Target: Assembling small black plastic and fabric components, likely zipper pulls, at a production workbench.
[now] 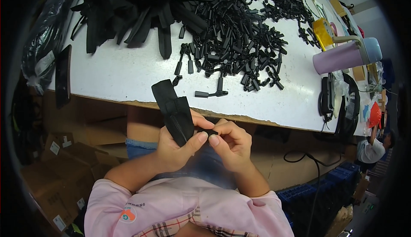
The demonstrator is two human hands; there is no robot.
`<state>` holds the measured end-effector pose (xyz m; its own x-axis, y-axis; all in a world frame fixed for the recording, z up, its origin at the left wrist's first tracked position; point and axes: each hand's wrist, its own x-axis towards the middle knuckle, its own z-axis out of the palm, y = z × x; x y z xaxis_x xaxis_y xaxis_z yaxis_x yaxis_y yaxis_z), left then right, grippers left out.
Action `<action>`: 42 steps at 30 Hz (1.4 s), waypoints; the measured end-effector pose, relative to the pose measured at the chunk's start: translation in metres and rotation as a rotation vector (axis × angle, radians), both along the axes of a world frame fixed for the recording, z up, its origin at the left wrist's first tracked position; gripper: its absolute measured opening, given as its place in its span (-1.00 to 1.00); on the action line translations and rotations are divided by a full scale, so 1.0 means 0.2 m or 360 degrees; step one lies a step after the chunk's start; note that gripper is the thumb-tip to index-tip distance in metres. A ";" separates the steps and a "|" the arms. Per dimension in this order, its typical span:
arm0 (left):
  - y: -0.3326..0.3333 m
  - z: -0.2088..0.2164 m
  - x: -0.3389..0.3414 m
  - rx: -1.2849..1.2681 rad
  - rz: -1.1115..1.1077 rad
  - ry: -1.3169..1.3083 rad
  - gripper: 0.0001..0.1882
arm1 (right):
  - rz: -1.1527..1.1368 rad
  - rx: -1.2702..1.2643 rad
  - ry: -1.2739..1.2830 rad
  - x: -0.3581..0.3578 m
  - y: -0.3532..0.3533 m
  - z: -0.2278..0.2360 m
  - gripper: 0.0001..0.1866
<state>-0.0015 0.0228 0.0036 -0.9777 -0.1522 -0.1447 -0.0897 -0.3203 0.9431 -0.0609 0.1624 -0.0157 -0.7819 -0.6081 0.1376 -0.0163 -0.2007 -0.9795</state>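
In front of my body, just off the table's near edge, my left hand [177, 153] is closed around a folded black zipper [176, 113]. The zipper's wide ends stick up past the fingers toward the table. My right hand [233, 145] pinches a small black piece [209, 131] between thumb and forefinger, its tip meeting the left thumb and fingers. Whether that piece is the zipper's end or a slider is hidden by the fingers. Beyond the hands, a big heap of black zipper sliders with long pulls [239, 44] spreads over the white table [141, 74].
Black zipper strips [124, 12] are piled at the far left, beside a phone [63, 76] and a plastic-wrapped bundle [43, 44]. To the right lie a lilac bottle [340, 58], a yellow tape dispenser [323, 31] and a black bag [349, 104]. Cardboard boxes [60, 181] stand lower left.
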 end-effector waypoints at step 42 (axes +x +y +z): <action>0.01 -0.10 0.01 -0.0329 -0.0104 0.0301 -0.89 | -0.0328 0.0313 0.1064 -0.04 -0.01 0.07 -0.80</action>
